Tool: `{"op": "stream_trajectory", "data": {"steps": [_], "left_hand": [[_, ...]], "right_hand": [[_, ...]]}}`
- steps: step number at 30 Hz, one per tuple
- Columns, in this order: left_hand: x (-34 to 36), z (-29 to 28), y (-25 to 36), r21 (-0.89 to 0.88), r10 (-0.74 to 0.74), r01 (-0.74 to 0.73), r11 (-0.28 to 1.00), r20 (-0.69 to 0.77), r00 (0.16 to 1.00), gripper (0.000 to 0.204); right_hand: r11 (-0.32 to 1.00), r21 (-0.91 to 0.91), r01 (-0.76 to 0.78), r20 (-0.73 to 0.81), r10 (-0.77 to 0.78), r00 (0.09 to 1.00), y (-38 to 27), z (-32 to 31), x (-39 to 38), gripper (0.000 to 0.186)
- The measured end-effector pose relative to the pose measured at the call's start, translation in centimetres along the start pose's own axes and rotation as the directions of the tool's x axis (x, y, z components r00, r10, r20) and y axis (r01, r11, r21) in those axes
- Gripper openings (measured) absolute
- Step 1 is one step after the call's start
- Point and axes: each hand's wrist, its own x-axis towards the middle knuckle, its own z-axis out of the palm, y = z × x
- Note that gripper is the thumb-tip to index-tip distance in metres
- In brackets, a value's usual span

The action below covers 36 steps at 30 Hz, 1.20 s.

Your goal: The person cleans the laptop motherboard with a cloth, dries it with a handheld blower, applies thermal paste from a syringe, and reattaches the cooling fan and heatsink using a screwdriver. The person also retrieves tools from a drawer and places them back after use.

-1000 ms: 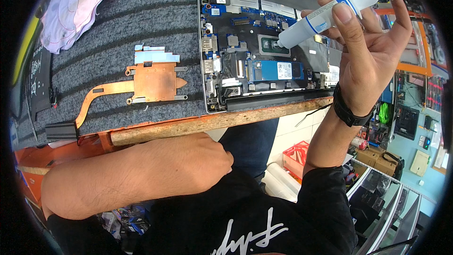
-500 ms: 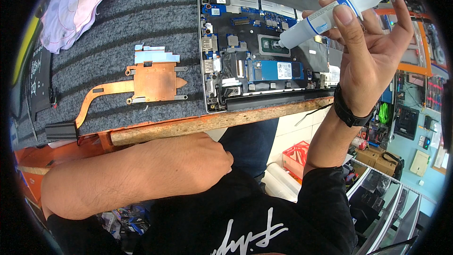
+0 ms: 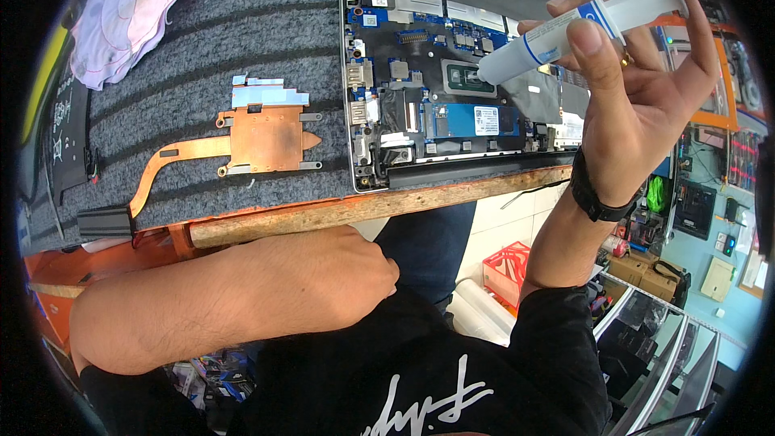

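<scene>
My right hand (image 3: 634, 93) grips a large white syringe (image 3: 537, 47) with a blue band. The thumb presses along its barrel, and one finger curls at the plunger's end. The syringe tilts down to the left, its nozzle at the bare processor chip (image 3: 472, 78) of an opened laptop (image 3: 416, 56); whether it touches cannot be told. Just below the chip lies a blue drive stick (image 3: 476, 121). My left hand (image 3: 355, 274) is closed in a loose fist below the bench edge, its fingertips mostly hidden. A copper heatsink (image 3: 266, 137) with a bent heat pipe lies left of the laptop.
Grey striped matting (image 3: 299, 32) covers the bench, bordered by a wooden edge (image 3: 387, 208). A pale cloth (image 3: 133, 16) lies at the far left, above a black battery (image 3: 71, 137). Below the bench stands a red patterned box (image 3: 507, 266) beside a white roll (image 3: 476, 311).
My right hand and the syringe have shifted slightly to the right, the nozzle staying over the chip area. My left hand has not moved.
</scene>
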Motion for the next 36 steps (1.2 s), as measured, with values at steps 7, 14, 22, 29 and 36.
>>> {"op": "stream_trajectory", "data": {"steps": [7, 14, 22, 29, 36], "left_hand": [[0.0, -0.3, 0.0, 0.004, 0.011, -0.011, 1.000, -0.003, 1.000, 0.034], [0.3, -0.6, 0.2, -0.014, -0.008, 0.009, 1.000, 0.040, 0.999, 0.031], [1.4, -1.8, 2.1, -0.086, 0.168, -0.188, 0.978, -0.198, 0.966, 0.025], [-0.2, -3.2, 7.1, -0.133, 0.010, -0.222, 0.966, -0.837, 0.547, 0.024], [-4.2, 0.9, 10.7, -0.106, -0.076, -0.107, 0.989, -0.965, 0.251, 0.021]], "right_hand": [[0.982, -0.146, 0.122, 0.016, -0.121, 0.993, -0.4, -0.2, 0.1, 0.081], [0.949, 0.301, -0.089, 0.036, 0.082, 0.996, 0.5, -1.4, 0.4, 0.063], [0.572, 0.777, -0.261, 0.058, 0.347, 0.936, 2.5, -3.4, 0.1, 0.043], [0.368, 0.930, -0.026, -0.038, 0.166, 0.985, -4.3, -3.6, -3.4, 0.054], [0.509, 0.860, -0.014, -0.098, 0.193, 0.976, -11.0, -0.2, -5.6, 0.074]]}}
